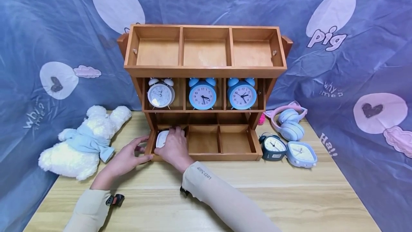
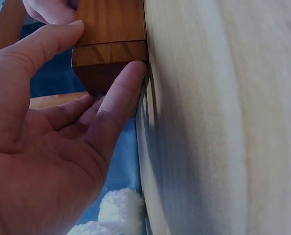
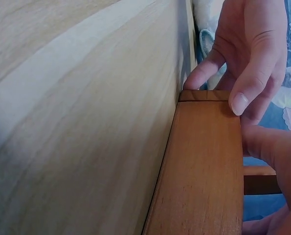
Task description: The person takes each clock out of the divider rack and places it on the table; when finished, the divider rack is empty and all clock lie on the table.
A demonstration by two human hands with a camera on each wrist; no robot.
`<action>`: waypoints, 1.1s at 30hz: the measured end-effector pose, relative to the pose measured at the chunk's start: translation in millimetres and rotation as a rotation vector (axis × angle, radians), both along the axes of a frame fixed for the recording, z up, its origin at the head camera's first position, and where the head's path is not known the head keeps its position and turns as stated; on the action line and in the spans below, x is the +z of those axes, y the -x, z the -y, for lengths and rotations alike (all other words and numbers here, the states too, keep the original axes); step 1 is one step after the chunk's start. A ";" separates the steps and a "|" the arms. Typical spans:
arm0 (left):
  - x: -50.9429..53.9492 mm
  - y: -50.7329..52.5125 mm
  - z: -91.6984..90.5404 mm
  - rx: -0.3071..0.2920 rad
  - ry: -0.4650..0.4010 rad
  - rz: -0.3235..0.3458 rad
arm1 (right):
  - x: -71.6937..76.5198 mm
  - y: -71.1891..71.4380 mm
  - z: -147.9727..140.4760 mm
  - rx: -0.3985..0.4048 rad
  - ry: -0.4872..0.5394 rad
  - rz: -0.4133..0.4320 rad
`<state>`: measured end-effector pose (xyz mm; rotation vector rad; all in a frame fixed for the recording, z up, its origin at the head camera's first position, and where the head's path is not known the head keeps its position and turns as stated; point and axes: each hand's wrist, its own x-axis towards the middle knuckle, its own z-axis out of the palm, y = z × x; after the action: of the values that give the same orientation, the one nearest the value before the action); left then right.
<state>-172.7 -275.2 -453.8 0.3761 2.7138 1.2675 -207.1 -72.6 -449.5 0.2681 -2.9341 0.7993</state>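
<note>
In the head view, my right hand (image 1: 175, 148) reaches into the lower left compartment of the wooden rack (image 1: 206, 156). It grips a white clock (image 1: 160, 138) there, with much of the clock hidden behind the fingers. My left hand (image 1: 128, 155) is at the rack's lower left corner. The left wrist view shows its thumb (image 2: 52, 39) near the top edge and a nearly straight forefinger (image 2: 117, 100) beside the end of the wood. Part of the right hand (image 3: 277, 152) appears over the front board in the right wrist view.
A white clock (image 1: 161, 95) and two blue alarm clocks (image 1: 202, 96) stand in the middle tier. A white plush toy (image 1: 85, 142) lies at left. At right are a dark green clock (image 1: 273, 148), a light blue clock (image 1: 302, 154) and headphones (image 1: 291, 124).
</note>
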 end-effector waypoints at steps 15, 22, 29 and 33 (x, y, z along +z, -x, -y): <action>-0.2 -0.2 0.4 -0.003 -0.007 0.015 | 5.0 -7.0 1.0 -0.010 -0.070 -0.034; -1.0 -0.5 0.7 -0.012 -0.033 0.017 | 4.5 -7.6 -0.4 -0.002 -0.040 -0.036; -0.3 -0.8 -0.8 -0.004 -0.049 0.029 | 6.3 -6.9 -4.2 0.028 -0.065 -0.086; -0.2 -0.8 -1.1 -0.001 -0.048 0.032 | 8.9 -6.6 -7.2 0.032 -0.055 -0.085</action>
<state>-171.9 -274.1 -454.0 0.3596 2.6605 1.3285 -200.5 -65.4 -440.6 0.3457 -2.8818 0.6943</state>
